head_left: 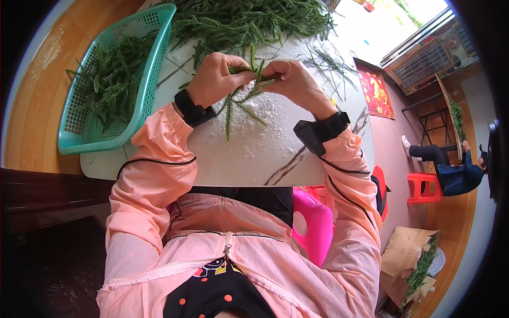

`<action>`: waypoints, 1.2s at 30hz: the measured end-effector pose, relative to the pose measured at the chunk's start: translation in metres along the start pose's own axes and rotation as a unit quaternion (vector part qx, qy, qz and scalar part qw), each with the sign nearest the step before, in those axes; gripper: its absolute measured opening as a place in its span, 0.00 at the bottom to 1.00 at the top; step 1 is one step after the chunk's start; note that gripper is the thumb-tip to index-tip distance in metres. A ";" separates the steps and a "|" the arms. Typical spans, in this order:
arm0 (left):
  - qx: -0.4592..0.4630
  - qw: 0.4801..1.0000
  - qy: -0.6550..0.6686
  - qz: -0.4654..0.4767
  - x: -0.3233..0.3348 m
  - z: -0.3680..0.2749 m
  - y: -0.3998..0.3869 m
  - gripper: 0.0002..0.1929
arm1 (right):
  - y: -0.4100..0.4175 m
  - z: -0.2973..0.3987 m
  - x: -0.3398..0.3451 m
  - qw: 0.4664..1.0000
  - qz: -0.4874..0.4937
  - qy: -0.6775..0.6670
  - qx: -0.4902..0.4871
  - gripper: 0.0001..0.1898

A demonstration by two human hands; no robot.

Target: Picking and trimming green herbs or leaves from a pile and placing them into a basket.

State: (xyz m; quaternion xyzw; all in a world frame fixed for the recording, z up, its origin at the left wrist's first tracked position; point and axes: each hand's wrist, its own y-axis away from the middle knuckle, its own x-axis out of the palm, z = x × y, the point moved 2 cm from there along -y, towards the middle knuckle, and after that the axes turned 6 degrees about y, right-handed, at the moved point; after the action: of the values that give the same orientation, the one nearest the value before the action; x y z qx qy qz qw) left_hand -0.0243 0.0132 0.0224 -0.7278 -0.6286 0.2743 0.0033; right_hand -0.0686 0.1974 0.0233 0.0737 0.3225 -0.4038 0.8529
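Observation:
Between my two hands is a green artificial pine sprig (pixel 247 99), its several needled tips spreading down and up. My left hand (pixel 222 75) pinches it near the middle with thumb and forefinger. Just to the right, my right hand (pixel 292 82) has its thumb and fingertips closed on the same sprig, partly hidden by the needles. White crumbs (pixel 274 127) are scattered on the marble-patterned table (pixel 238 169) under the hands. A large heap of similar green branches (pixel 246 24) lies beyond them.
At the left stands a green plastic basket (pixel 145 79) holding more sprigs (pixel 115 79). Thin bare stems (pixel 332 63) lie at the table's far right. Across the room, a person (pixel 457 171) sits on a red stool (pixel 423 189). A cardboard box (pixel 409 250) with greenery is on the floor.

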 end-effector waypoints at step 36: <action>-0.144 0.973 0.178 -0.002 0.010 0.005 -0.001 0.08 | -0.006 -0.013 -0.002 0.998 -0.060 0.009 0.004 0.10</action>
State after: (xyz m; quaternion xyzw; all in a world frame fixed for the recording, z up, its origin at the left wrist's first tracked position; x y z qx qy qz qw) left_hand -0.0267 0.0208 0.0144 -0.7564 -0.6524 0.0471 0.0104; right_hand -0.0805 0.1995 0.0151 0.0613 0.3321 -0.4547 0.8241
